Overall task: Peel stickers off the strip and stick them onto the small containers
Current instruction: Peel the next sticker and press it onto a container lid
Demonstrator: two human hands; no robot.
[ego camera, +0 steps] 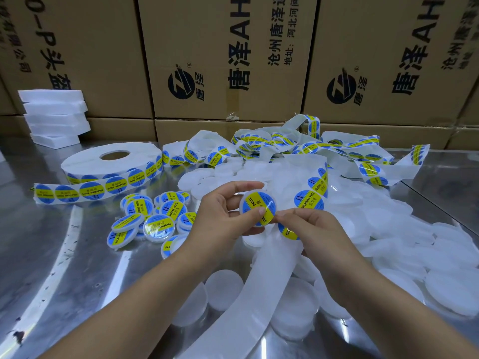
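1. I have one view: a wide-angle camera on the person's head, facing forward and down.
2. It sits close: both forearms enter from the bottom edge, and the left hand [220,215] and right hand [315,228] meet near the middle.
3. I can read print on the small container [255,202] the left hand holds; the strip [264,275] the right hand grips runs out at the bottom edge.
4. Beyond the hands, the metal table [51,255] runs to cardboard boxes [228,73] filling the top.
5. Left of the left hand, farther off, lies the sticker roll [85,159].
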